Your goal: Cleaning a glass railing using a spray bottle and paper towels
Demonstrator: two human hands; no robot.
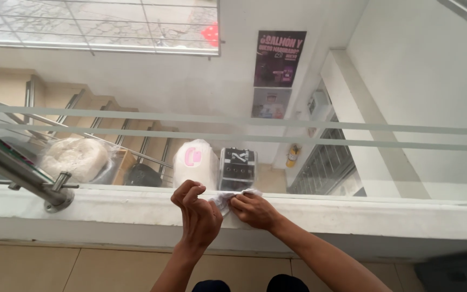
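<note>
Both hands at the foot of the glass panel (298, 157), on the white ledge (109, 208). Left hand (197, 213) curled into a loose claw, fingers bent, nothing clearly pinched in it; fingertips just beside the white cloth (222, 201). Right hand (255, 211) closed on the cloth, pressing it flat against the ledge where glass meets concrete. For a clean wipe, as judged from the pose: keep the cloth bunched under the right fingertips, press into the seam, draw along the ledge in overlapping strokes, steady with the left hand beside it. Beyond the glass, straight ahead of the hands: a wrapped white bundle (194, 162) and a dark box (238, 168); further left, a bagged pale mass (74, 158) and a metal rail bracket (58, 192). Hard to make out: contents of the bundles, most of the cloth under the right hand, left palm turned away, glare and frosted bands over the stairwell.
</note>
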